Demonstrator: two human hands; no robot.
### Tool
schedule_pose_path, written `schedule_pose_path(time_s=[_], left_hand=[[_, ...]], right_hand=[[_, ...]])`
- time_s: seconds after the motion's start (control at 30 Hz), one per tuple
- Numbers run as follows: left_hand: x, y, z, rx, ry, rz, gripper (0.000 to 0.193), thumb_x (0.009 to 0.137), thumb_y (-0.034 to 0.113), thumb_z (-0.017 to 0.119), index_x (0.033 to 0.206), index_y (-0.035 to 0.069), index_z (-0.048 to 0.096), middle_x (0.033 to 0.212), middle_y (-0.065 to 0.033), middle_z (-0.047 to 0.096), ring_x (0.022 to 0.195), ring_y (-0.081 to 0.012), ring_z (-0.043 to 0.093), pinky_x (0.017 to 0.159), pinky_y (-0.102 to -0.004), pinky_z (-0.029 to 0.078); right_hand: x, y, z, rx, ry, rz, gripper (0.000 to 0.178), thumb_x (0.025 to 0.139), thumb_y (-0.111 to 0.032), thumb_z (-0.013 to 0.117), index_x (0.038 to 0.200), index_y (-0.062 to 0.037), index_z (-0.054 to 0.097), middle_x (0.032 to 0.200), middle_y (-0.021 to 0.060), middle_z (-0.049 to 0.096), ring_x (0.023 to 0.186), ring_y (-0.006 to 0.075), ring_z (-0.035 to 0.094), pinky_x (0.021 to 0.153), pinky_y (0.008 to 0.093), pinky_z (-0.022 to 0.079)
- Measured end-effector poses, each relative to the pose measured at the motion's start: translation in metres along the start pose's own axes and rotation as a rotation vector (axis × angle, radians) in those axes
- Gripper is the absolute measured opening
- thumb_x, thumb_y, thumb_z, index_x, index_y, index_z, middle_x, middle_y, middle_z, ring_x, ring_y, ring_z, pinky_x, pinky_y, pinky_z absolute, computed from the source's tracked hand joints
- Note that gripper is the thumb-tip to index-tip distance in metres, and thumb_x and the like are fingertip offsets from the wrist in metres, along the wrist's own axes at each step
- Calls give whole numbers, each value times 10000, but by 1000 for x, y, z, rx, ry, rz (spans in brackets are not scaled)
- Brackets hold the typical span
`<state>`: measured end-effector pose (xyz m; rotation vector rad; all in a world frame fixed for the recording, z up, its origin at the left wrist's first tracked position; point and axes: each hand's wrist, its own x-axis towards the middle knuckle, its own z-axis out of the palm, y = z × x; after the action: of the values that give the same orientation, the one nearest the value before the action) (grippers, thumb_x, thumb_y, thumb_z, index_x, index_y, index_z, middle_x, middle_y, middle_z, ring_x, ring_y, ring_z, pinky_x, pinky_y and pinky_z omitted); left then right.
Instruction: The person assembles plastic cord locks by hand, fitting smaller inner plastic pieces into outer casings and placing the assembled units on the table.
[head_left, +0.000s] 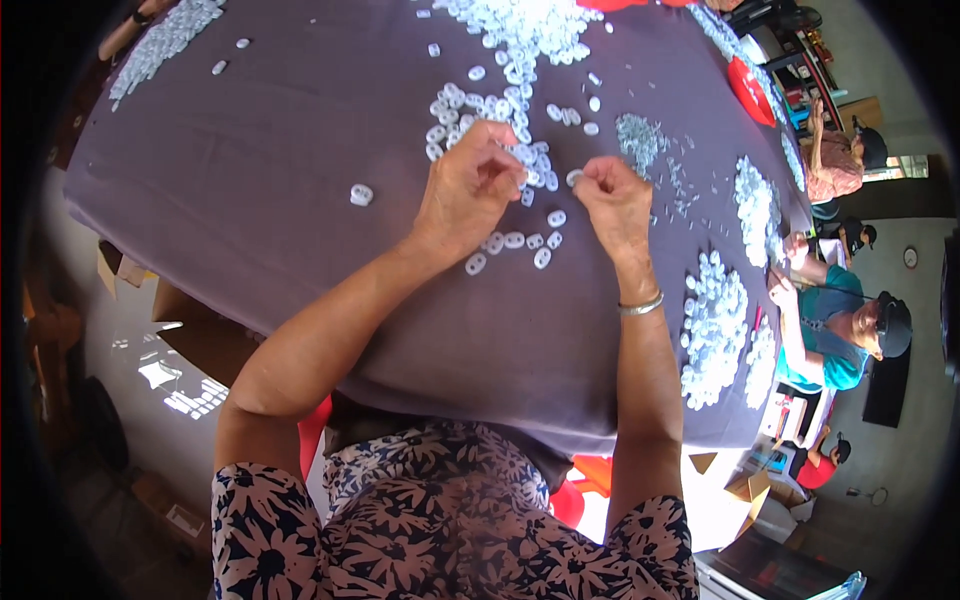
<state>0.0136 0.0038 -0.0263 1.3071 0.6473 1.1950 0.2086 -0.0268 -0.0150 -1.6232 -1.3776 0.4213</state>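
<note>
My left hand (465, 190) is held over the table, thumb and forefinger pinched at a small white plastic piece (531, 178). To its right, my right hand (614, 200) has its fingers closed on a white oval plastic piece (574, 178), which pokes out on the left of the fingertips. Beneath and beyond the left hand lies a loose cluster of white oval pieces (452, 100), many with two holes. A few more oval pieces (514, 240) lie between my forearms. One white piece (361, 195) sits apart on the left.
A dark cloth covers the table (250, 190). Far off is a big white heap (530, 30); small greyish bits (641, 140) lie beyond my right hand. More white piles (714, 325) line the right edge, where another person (835, 330) works. A red bowl (750, 92) stands far right.
</note>
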Motion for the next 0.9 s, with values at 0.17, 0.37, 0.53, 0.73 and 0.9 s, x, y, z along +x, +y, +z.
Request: schedule_pose_path(time_s=[0.17, 0.37, 0.53, 0.73, 0.9], left_hand=[[-4, 4, -1, 2, 5, 22, 204, 842, -47, 566, 1018, 14, 482, 794, -51, 588, 702, -73, 587, 654, -235, 536], [1, 2, 0, -21, -4, 4, 210, 840, -59, 563, 1016, 21, 483, 793, -43, 593, 691, -69, 578, 658, -227, 519], [2, -2, -4, 16, -8, 5, 225, 849, -34, 578, 1048, 18, 486, 780, -27, 605, 688, -73, 582, 640, -222, 499], [0, -2, -3, 21, -8, -7, 240, 855, -11, 587, 1070, 17, 483, 784, -27, 613, 690, -77, 584, 636, -221, 492], [-1, -2, -4, 24, -6, -13, 244, 855, -7, 588, 1073, 17, 482, 787, -29, 614, 692, -75, 585, 636, -225, 492]], right_hand=[[-11, -7, 3, -285, -29, -122, 62, 729, -2, 626, 784, -16, 599, 563, 23, 578, 520, 49, 531, 510, 235, 447], [-9, -7, -8, -408, -83, -185, 49, 721, -10, 609, 762, -13, 582, 576, 87, 596, 500, 158, 595, 521, 286, 478], [-14, -9, -12, -474, -114, -99, 84, 716, -47, 634, 782, -17, 592, 596, 71, 613, 531, 147, 606, 554, 284, 488], [-13, -14, -18, -355, -190, 15, 183, 724, -83, 661, 891, -21, 617, 665, 52, 640, 602, 119, 614, 595, 270, 498], [-9, -13, -9, -409, -156, -34, 168, 734, -107, 698, 864, -23, 635, 660, 48, 635, 594, 108, 598, 592, 256, 489]])
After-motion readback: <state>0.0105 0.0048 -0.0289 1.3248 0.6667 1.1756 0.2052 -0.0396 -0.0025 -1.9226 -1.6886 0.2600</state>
